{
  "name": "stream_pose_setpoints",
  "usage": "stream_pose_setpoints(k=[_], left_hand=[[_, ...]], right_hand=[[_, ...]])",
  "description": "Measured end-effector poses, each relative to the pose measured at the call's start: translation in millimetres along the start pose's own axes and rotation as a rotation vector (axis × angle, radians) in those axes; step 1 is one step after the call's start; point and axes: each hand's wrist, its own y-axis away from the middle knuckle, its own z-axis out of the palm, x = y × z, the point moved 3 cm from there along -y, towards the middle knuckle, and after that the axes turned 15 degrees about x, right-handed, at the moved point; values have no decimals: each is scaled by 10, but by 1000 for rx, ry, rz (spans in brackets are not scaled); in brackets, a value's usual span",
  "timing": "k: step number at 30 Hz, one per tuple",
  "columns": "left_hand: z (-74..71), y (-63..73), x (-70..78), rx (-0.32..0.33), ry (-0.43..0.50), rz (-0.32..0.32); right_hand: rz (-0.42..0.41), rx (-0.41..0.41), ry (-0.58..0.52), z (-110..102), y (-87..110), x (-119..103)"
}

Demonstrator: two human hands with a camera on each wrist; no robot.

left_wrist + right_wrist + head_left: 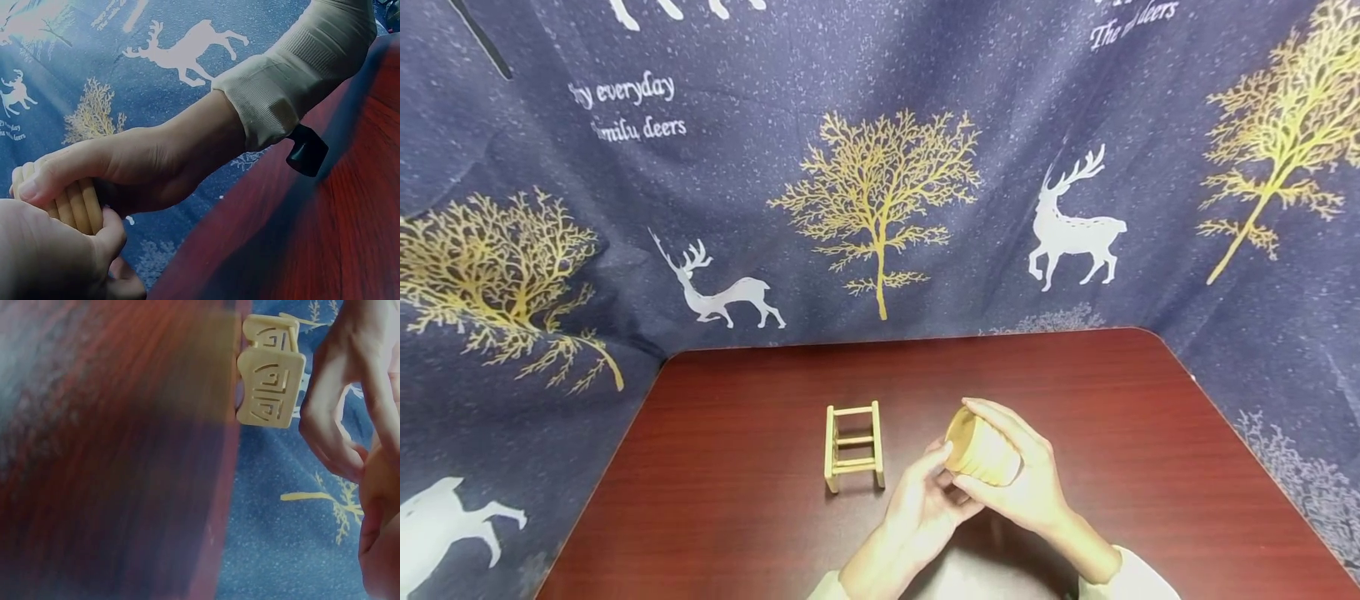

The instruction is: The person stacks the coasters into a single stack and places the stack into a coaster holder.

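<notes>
A stack of several round wooden coasters [988,450] is held tilted above the table, its round end facing up and left in the head view. My right hand [1037,492] grips it from the right, fingers over the top and thumb along the lower side. On the near left, my left hand [917,512] has its thumb at the rim of the end coaster and its other fingers bent beneath. The left wrist view shows the coasters' edges [78,206] as side-by-side ridges between both hands. Much of the stack is hidden by the fingers.
A small wooden rack [853,446] with crossbars stands left of the hands on the reddish-brown table [715,500]. Its side panels have cut-out patterns in the right wrist view. Behind the table hangs a dark blue cloth [737,200] printed with deer and trees.
</notes>
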Motion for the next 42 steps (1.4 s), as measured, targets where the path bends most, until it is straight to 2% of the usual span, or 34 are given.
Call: stream_pose_setpoints(k=[8, 12, 16, 20, 26, 30, 36, 42], left_hand=[[-1, -19, 23, -11, -38, 28], [-13, -22, 38, -2, -89, 38], [-24, 13, 97, -9, -161, 79], [-39, 48, 181, -9, -227, 153], [-54, 88, 327, 27, -332, 335], [-55, 112, 396, 32, -372, 418], [-112, 116, 436, 42, -382, 514], [-184, 128, 508, 80, -403, 539]], right_hand=[[-6, -13, -38, -26, -17, 32], [-1, -24, -32, -36, -43, 29], [3, -48, -26, -27, -74, 27], [-4, -79, -28, -6, -99, 29], [-5, -117, -39, 55, -152, 33], [-3, -128, -48, 106, -191, 23], [16, -156, -81, 216, -236, 27], [34, -179, -103, 315, -235, 53]])
